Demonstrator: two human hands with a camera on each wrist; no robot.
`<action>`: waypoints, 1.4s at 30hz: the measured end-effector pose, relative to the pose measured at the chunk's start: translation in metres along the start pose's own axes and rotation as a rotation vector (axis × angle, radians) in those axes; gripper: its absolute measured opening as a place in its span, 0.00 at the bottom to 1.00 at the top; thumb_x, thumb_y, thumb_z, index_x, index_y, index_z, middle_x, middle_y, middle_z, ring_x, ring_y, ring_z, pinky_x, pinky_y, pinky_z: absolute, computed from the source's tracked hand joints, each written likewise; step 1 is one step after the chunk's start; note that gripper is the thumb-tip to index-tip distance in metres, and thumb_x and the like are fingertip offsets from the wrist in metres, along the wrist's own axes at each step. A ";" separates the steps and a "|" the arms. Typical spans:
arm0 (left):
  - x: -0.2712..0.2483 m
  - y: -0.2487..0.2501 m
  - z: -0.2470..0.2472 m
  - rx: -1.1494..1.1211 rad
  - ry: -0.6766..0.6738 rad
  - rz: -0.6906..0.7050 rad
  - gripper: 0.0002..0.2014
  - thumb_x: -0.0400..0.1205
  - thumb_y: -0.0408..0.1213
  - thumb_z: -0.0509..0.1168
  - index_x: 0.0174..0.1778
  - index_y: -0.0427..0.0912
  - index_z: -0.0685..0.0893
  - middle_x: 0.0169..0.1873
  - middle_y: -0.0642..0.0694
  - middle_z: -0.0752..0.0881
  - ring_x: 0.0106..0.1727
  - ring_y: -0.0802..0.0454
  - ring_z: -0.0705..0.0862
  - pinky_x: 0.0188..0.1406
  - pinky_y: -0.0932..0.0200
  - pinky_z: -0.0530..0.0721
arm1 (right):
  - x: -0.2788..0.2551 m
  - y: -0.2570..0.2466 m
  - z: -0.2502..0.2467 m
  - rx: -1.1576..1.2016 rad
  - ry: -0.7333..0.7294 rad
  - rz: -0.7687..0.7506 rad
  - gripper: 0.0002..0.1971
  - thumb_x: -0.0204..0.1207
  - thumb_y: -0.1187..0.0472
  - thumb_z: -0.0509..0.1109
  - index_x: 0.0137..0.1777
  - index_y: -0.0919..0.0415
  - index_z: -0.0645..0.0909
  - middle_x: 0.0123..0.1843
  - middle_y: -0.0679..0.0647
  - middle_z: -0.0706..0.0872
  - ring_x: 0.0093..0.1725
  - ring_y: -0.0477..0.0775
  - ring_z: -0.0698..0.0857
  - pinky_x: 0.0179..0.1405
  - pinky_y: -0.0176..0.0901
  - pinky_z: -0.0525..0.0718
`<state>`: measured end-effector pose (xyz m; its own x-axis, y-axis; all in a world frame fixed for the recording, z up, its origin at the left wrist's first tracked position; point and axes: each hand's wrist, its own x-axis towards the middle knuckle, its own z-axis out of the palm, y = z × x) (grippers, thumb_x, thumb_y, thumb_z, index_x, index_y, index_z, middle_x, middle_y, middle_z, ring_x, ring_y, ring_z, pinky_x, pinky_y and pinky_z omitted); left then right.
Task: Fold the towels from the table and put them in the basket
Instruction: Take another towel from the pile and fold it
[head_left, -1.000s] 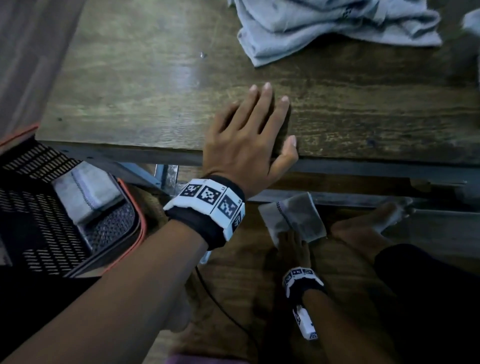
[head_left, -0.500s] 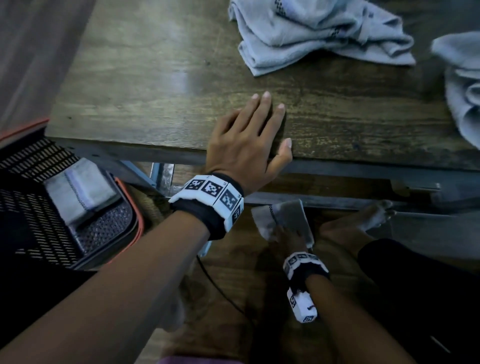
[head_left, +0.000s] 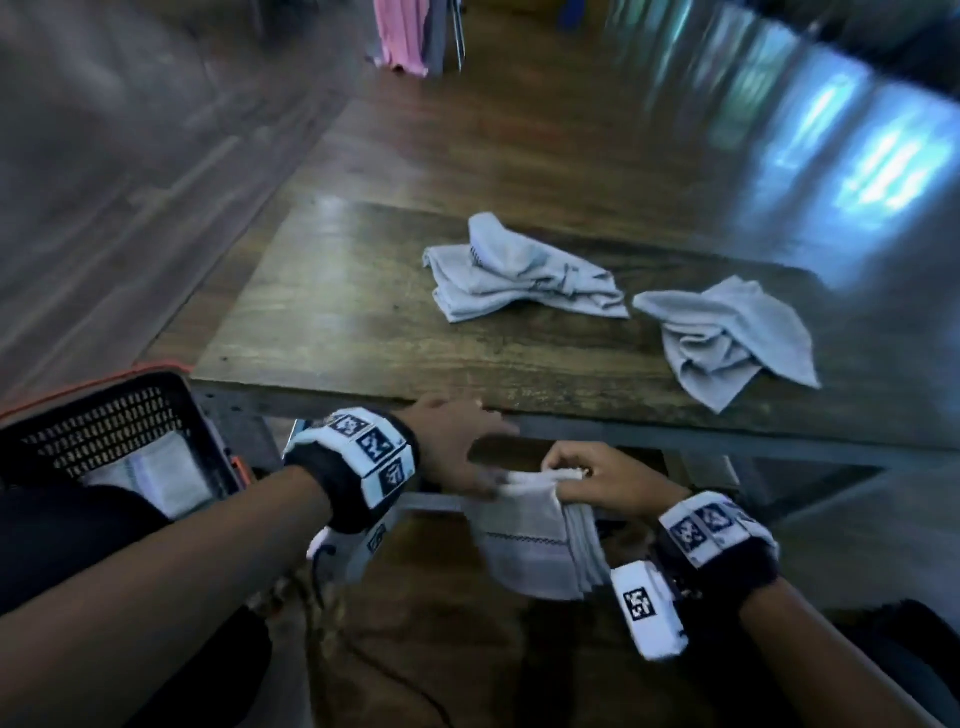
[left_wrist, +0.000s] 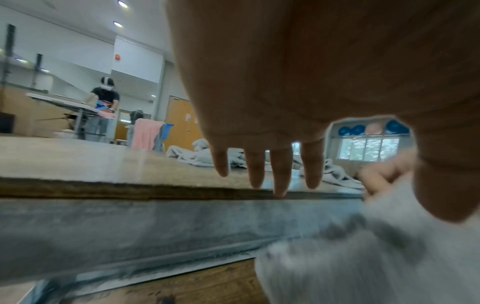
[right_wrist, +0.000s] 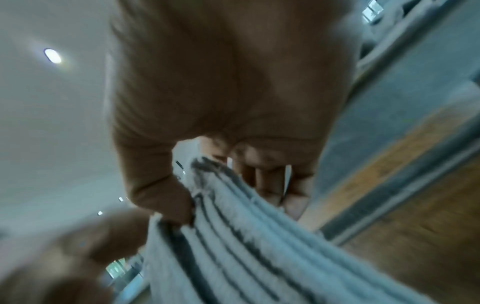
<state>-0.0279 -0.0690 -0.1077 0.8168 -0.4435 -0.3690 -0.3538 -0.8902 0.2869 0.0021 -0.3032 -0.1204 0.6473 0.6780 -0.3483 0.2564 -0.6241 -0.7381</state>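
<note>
— While the folded towel (head_left: 540, 540) hangs below the table (head_left: 332, 332) edge, which way does it run?

— I see its long axis going downward from my right hand (head_left: 608, 480), which pinches the top edge, thumb against curled fingers (right_wrist: 270, 185); the stacked layers fan toward the right wrist camera. A dark stitched line crosses it sideways.

— And your left hand (head_left: 457, 447)?

— Fingers straight and spread, reaching at the towel's top-left corner; blur keeps me from telling whether it touches. It grips nothing.

— What else can't you make out?

— The towel's lower part is smeared in the left wrist view. The basket (head_left: 104, 410) at my left is cut off by the frame; a folded towel in the basket (head_left: 161, 478) is half hidden by my arm. Two crumpled towels (head_left: 519, 275) lie on the table. I read no writing, only black-and-white coded squares on my wristbands (head_left: 374, 457).
</note>
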 end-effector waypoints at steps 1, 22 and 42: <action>-0.009 0.008 -0.001 0.014 0.009 0.028 0.38 0.72 0.66 0.63 0.78 0.59 0.60 0.75 0.51 0.72 0.79 0.46 0.61 0.74 0.38 0.54 | -0.009 -0.014 -0.013 -0.006 -0.004 -0.027 0.09 0.74 0.67 0.71 0.43 0.51 0.80 0.42 0.46 0.82 0.41 0.44 0.79 0.43 0.37 0.75; -0.047 -0.019 -0.060 -0.774 0.673 0.014 0.03 0.79 0.43 0.67 0.42 0.50 0.80 0.36 0.53 0.83 0.39 0.57 0.83 0.36 0.63 0.80 | 0.023 -0.044 -0.057 0.056 0.201 -0.023 0.26 0.64 0.50 0.80 0.62 0.53 0.79 0.59 0.49 0.86 0.57 0.46 0.84 0.60 0.43 0.82; 0.018 -0.085 -0.039 -0.393 0.321 -0.507 0.18 0.73 0.55 0.70 0.39 0.42 0.80 0.37 0.44 0.84 0.37 0.49 0.83 0.29 0.63 0.74 | 0.108 -0.029 -0.062 -0.103 0.434 0.148 0.21 0.72 0.54 0.74 0.65 0.57 0.77 0.60 0.56 0.83 0.59 0.53 0.81 0.54 0.42 0.78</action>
<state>0.0341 0.0025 -0.1040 0.9522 0.1208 -0.2807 0.2457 -0.8488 0.4682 0.1089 -0.2362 -0.1012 0.9171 0.3672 -0.1551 0.1945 -0.7520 -0.6298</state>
